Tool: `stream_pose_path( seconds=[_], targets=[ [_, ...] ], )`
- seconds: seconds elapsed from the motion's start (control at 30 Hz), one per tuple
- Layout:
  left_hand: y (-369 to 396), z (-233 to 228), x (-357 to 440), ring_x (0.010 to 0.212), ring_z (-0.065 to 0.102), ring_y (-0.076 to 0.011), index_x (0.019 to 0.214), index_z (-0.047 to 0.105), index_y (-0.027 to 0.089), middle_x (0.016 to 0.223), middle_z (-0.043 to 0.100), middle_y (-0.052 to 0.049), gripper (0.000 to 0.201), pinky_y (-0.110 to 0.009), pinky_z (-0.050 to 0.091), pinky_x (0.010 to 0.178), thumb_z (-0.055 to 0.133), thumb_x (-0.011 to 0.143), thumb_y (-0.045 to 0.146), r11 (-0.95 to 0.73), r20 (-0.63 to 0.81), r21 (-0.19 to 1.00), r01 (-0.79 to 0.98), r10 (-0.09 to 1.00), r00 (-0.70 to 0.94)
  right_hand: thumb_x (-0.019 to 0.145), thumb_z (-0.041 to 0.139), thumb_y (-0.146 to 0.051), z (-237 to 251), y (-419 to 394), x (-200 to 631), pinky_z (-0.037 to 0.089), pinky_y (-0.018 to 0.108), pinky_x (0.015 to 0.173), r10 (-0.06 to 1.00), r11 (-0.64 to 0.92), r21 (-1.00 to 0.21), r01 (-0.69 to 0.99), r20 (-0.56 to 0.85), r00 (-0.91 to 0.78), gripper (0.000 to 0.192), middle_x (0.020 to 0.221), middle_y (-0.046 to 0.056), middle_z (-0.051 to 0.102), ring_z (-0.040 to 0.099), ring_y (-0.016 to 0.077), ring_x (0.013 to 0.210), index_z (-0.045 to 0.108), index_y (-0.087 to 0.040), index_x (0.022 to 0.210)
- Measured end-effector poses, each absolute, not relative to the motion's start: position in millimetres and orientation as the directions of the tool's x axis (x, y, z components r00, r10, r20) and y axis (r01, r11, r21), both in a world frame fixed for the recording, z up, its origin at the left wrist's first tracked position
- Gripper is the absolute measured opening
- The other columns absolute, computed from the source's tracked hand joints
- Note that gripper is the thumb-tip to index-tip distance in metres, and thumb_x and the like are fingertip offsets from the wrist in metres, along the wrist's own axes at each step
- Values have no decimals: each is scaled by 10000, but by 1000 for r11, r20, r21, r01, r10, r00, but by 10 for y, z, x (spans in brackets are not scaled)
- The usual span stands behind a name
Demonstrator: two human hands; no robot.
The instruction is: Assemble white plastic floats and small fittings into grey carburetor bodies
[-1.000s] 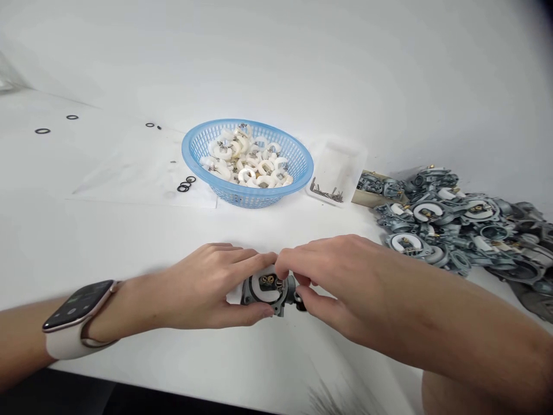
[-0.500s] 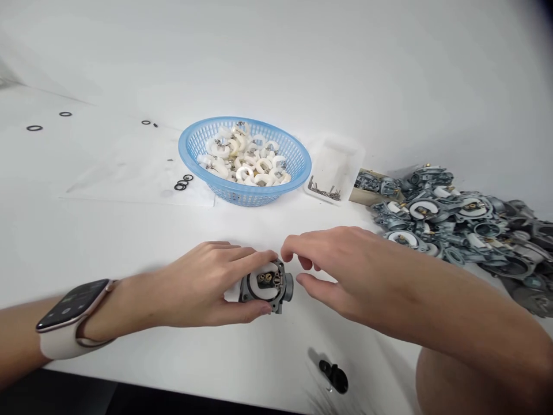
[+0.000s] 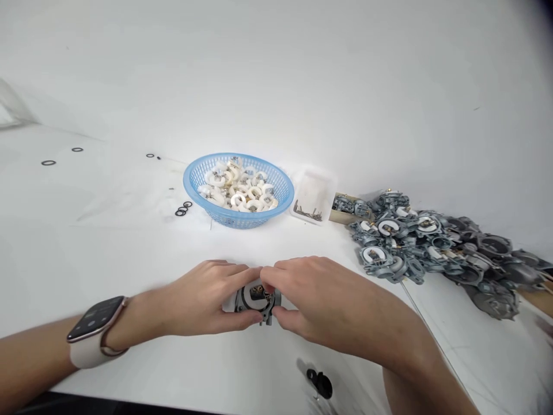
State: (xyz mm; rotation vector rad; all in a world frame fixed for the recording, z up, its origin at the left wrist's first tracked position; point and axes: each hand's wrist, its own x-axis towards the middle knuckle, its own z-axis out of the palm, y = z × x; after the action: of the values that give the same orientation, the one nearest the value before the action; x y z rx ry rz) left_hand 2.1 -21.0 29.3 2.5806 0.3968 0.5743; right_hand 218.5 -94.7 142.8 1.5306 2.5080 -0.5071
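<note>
Fingers of the left hand are clamped on a metal carburettor body, index finger along its far side, thumb along its near side. Its inner side is turned up, and from where I stand a white curved float shows in it, with brass pieces within the curve. That curve seems to open toward the right hand, whose bent index finger reaches over the body's far right part while the thumb comes in at the near right. I can't tell whether those fingertips pinch anything. Left holds the left flank, then, and right is the nearer one to the curve's open side. Which way the body's long axis runs I can't read, its right end being hidden by the knuckles.

On the near side, a black fitting lies to the right, apart from the body; the white bench gives room to its left, down to the front edge. Beyond the hands, more benchtop runs up to a blue basket of white floats and a pale tray. Rightward, past the forearm, a heap of carburettors limits sideways room.
</note>
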Motion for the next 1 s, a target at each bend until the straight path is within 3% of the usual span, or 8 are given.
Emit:
stream_pose_path(
  seconds=[0.17,0.53,1.0],
  targets=[
    [-213,280,27,758,782,-231,1264,610,220,941,815,-33,300,-324,589,724,656,1021,389,-869,349,467,164,352,869,919,630,-27,1401,-896,2115,343,313,639,848,423,-188,886,-264,-460,183,887,-1,692,615,177,757,582,-200,885],
    [-174,148,46,699,761,-242,1176,622,249,898,793,-15,356,-356,584,708,727,953,506,-864,341,465,193,377,861,891,632,-39,1377,-869,2079,395,315,685,836,413,-212,886,-296,-461,158,920,4,724,665,194,809,636,-194,916],
    [-214,173,33,763,757,-232,1181,618,257,957,794,12,240,-341,553,750,690,955,296,-852,356,490,183,387,851,901,674,-73,1312,-819,2111,309,298,629,822,442,-208,873,-295,-487,165,899,-17,688,571,154,754,573,-202,882]
  ],
)
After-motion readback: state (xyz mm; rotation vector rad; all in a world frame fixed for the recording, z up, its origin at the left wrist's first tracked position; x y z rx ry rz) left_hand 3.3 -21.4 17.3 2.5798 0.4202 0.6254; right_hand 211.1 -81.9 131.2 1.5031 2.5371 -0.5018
